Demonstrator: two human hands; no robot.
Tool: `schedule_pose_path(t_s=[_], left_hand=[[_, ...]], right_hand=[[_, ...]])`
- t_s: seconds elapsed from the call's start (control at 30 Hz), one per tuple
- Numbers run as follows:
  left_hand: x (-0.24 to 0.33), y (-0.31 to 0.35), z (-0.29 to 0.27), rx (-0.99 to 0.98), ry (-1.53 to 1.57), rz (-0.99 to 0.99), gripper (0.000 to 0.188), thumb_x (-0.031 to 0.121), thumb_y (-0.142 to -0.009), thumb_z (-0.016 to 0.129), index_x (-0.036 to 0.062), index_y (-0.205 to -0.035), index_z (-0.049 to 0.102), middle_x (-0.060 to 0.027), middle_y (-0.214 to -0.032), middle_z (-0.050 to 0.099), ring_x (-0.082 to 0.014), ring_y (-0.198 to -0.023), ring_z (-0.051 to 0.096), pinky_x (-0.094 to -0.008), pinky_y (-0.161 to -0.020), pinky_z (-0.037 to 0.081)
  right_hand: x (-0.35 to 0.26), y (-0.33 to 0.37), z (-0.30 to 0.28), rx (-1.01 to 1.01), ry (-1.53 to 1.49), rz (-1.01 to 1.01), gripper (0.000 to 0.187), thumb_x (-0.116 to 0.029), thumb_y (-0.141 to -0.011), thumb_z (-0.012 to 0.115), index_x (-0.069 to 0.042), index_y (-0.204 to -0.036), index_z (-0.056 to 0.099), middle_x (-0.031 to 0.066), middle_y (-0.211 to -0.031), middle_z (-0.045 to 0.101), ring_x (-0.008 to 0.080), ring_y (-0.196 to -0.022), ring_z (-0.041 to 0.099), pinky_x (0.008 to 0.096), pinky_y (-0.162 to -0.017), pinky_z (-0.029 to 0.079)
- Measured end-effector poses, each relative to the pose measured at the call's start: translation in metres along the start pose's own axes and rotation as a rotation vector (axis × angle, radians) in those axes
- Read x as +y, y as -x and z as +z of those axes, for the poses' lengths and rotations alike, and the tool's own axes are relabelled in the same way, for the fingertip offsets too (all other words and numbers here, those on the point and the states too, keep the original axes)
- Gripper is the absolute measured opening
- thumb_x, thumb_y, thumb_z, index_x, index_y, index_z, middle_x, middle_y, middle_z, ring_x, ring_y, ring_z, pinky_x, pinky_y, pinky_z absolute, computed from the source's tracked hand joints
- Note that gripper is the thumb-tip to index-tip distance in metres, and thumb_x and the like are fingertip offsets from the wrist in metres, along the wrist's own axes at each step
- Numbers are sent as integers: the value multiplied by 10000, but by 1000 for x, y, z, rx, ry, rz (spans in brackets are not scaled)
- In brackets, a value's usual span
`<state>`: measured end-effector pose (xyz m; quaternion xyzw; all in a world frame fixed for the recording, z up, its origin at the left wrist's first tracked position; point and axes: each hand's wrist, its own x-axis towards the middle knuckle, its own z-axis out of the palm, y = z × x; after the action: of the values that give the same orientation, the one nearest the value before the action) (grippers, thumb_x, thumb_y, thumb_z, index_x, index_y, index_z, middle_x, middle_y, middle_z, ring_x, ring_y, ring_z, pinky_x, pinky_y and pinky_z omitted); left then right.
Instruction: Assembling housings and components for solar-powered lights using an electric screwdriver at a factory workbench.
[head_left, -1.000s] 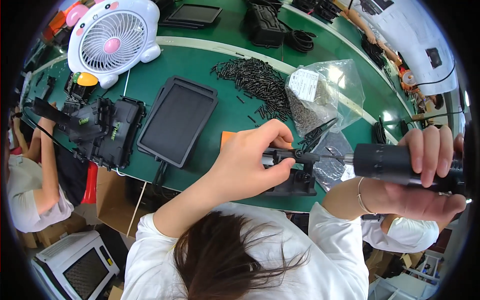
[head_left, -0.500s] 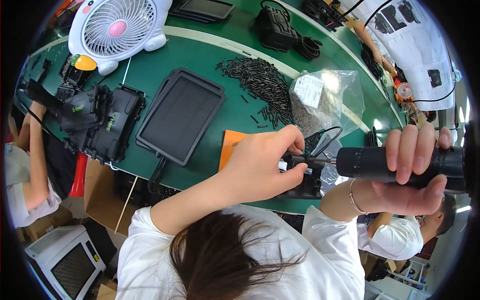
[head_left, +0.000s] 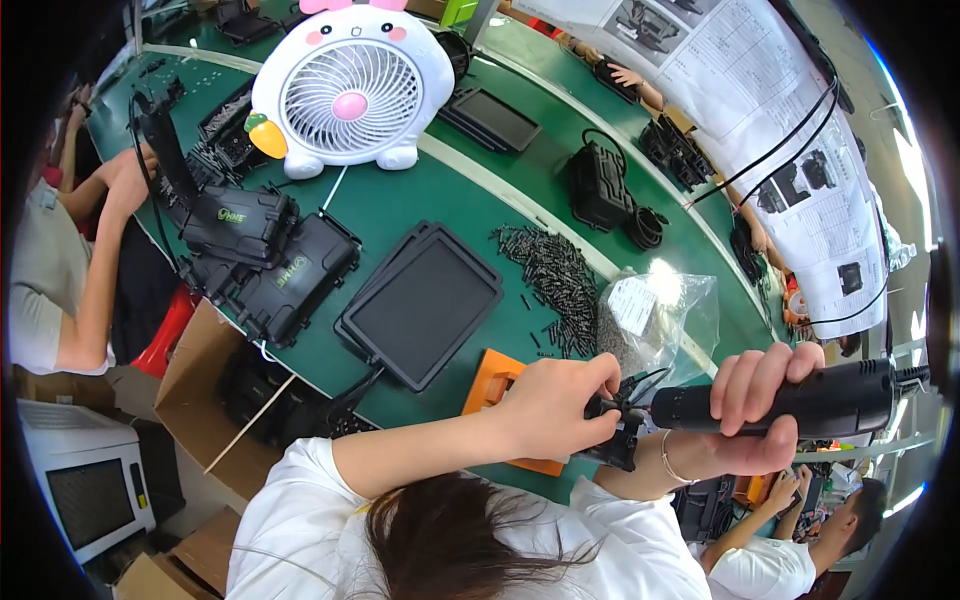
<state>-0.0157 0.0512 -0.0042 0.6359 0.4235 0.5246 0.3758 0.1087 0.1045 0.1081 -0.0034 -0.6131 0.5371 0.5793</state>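
My right hand (head_left: 765, 400) is wrapped round a black electric screwdriver (head_left: 845, 402), held almost level with its nose pointing left. That nose is close to a small black plastic part (head_left: 617, 450) at the table's near edge. My left hand (head_left: 560, 405) pinches the upper portion of this part between thumb and fingers. Whether the screwdriver's bit touches a screw is hidden. Partly under my left forearm and hand lies an orange block (head_left: 492, 380). A thin black cable loops up just beyond the part.
Beyond my hands are a heap of small black pins (head_left: 555, 285) and a clear bag (head_left: 690, 305) of small parts. Stacked black framed panels (head_left: 425, 310), black cases (head_left: 285, 270) and a rabbit-shaped fan (head_left: 350, 105) stand left. Printed sheets (head_left: 740, 110) hang at upper right. Co-workers sit both sides.
The view has tilted, so the table things sit lower and further right. The screwdriver's nose has come closer to the black part. More of the orange block now shows.
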Motion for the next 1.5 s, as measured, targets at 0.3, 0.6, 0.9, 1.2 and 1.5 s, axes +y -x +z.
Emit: schedule_pose_path(t_s=[0.3,0.6,0.9,1.2,1.5], left_hand=[[2,-4,1,63,-3,12,318,140,-709,655,47,-978,513,-98,-791,657,-257,-684,635,-332,-610,483],[6,-6,-4,0,-50,-90,382,116,-716,662,34,-1065,528,-120,-846,674,-220,-745,657,-294,-672,490],[-25,66,-19,228,-20,408,370,77,-710,598,-10,-1061,517,-153,-986,586,-274,-861,565,-351,-778,459],[-33,44,18,101,-101,349,345,22,-629,605,19,-971,565,-110,-781,603,-315,-713,596,-364,-636,467],[39,17,-10,-409,-330,633,142,116,-651,594,81,-760,509,-46,-666,533,-216,-658,593,-336,-543,469]], right_hand=[[1,12,10,456,351,-208,299,-169,-843,566,4,-1049,436,60,-709,459,106,-513,408,227,-469,352],[-3,24,23,539,419,-256,345,-165,-856,583,1,-1112,422,86,-790,532,147,-618,495,250,-571,423],[-26,109,-80,672,625,-166,260,-68,-827,578,-5,-1043,448,87,-775,543,154,-606,503,276,-580,429],[-12,176,-110,910,1295,-401,221,54,-795,535,9,-999,462,71,-963,462,157,-861,464,266,-799,384],[8,147,-49,322,396,873,265,-251,-875,534,9,-911,573,65,-871,607,87,-705,530,204,-630,430]])
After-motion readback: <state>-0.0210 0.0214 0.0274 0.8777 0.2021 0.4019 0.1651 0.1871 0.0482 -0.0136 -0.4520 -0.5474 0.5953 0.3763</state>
